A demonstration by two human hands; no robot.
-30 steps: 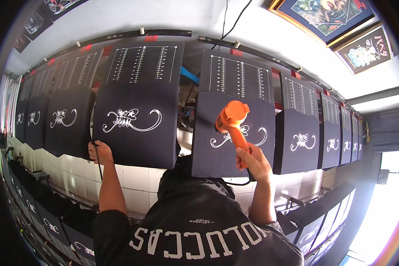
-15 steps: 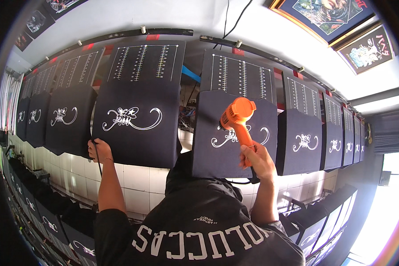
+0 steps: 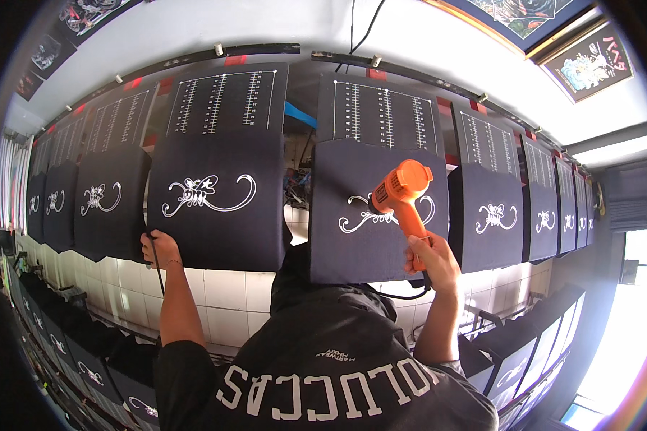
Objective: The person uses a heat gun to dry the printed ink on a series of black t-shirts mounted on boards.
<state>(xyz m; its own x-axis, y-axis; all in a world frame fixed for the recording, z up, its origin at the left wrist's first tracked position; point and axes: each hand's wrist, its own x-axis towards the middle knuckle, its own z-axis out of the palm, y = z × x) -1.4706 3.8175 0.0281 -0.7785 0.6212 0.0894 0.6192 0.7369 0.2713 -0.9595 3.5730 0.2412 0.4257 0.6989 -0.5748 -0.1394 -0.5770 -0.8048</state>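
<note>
Heat work looks mid-row: right hand [image 3: 430,260] grips the orange heat gun [image 3: 401,195] aimed at the white print on the centre-right black panel [image 3: 352,248], left hand [image 3: 159,249] pinches a black cable [image 3: 156,271] at the left panel [image 3: 216,230].

My right grip [image 3: 430,260] hides the lower handle of the orange heat gun [image 3: 401,192]; I cannot see its nozzle tip against the black panel [image 3: 370,237]. My hood [image 3: 316,287] covers that panel's lower edge. The far panels [image 3: 43,205] are too small to read.
</note>
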